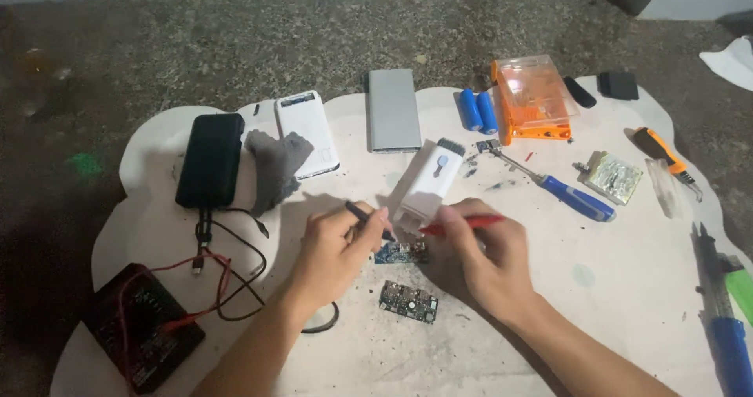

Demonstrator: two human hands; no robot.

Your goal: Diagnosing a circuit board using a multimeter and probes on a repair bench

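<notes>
1. A dark rectangular circuit board (pixel 409 301) lies nearest on the pale mat (pixel 612 287).
2. The left hand (pixel 333 256) pinches a thin black probe (pixel 369 220); the right hand (pixel 478 260) pinches a slim red probe (pixel 463 223).
3. Both tips meet at, apparently touching, a small blue circuit board (pixel 400 253).
4. Beyond stands a smooth white casing (pixel 427 183).

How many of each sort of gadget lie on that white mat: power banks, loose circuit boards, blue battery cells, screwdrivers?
Power banks: 4 (black, white, grey, white opened one)
Circuit boards: 2 (one between the hands, one nearer)
Blue cells: 2
Screwdrivers: 2 (blue handle, orange handle)
Total: 10
</notes>
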